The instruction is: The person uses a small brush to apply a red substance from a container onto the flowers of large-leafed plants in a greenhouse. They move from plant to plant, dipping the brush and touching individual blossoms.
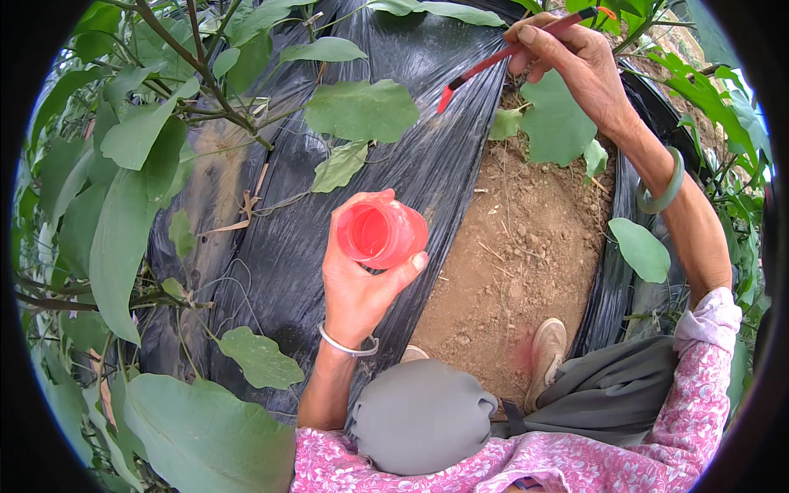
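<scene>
My left hand [360, 289] is wrapped around an uncapped plastic bottle [370, 231] with red liquid in it, its mouth facing up towards me. At the upper right, my right hand [570, 61] pinches a thin red stick [490, 65] with black bands. Its red-coated tip [444, 100] points down and left, above black plastic mulch film and apart from the bottle. An orange piece shows at the stick's other end. A broad green leaf [558, 120] hangs just below my right hand.
Leafy plants with woody stems [203, 65] crowd the left side, and more foliage stands at the right. Black plastic mulch film [400, 166] covers the ground on both sides of a strip of bare soil [499, 246]. A shoe [547, 357] rests on the soil. Large leaves [209, 431] reach in at the lower left.
</scene>
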`<state>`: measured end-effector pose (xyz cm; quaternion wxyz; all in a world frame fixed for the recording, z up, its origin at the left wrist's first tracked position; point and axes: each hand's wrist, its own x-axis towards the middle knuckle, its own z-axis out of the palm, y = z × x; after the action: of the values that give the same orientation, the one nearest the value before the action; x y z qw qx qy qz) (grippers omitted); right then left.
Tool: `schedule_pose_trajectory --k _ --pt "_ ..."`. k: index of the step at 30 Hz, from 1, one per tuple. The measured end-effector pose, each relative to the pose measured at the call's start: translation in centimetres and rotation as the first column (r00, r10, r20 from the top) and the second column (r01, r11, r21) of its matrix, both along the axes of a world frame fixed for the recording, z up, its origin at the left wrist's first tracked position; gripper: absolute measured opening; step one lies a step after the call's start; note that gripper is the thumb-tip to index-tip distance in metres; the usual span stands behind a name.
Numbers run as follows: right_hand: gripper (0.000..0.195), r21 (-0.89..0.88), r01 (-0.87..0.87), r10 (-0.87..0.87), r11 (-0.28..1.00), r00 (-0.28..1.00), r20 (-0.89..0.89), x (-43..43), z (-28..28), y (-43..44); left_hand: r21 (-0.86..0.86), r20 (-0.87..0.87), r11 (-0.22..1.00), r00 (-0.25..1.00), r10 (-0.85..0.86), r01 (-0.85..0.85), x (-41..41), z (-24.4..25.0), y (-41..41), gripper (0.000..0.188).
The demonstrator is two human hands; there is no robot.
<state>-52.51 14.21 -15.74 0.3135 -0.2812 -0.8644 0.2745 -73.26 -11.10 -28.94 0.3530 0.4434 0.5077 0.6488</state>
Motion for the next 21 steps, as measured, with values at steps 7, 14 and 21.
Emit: schedule_pose_trajectory --k 7,14,21 --pt "0.030 -0.245 -0.111 0.082 0.963 0.988 -0.128 -14.7 4.6 0.3 -0.001 0.003 0.997 0.997 0.080 -0.080 -5.5 0.3 1.1 0.064" --pt "0.030 -0.156 -0.363 0.364 0.919 0.931 -0.021 -26.1 -1.5 1.9 -0.116 -0.120 0.978 0.980 0.161 -0.175 -10.7 -1.0 -1.7 0.063" --pt "0.021 -0.216 -0.391 0.420 0.894 0.902 0.104 -30.5 -4.4 5.7 -0.161 -0.077 0.960 0.973 0.218 -0.228 -10.0 0.9 -5.3 0.073"
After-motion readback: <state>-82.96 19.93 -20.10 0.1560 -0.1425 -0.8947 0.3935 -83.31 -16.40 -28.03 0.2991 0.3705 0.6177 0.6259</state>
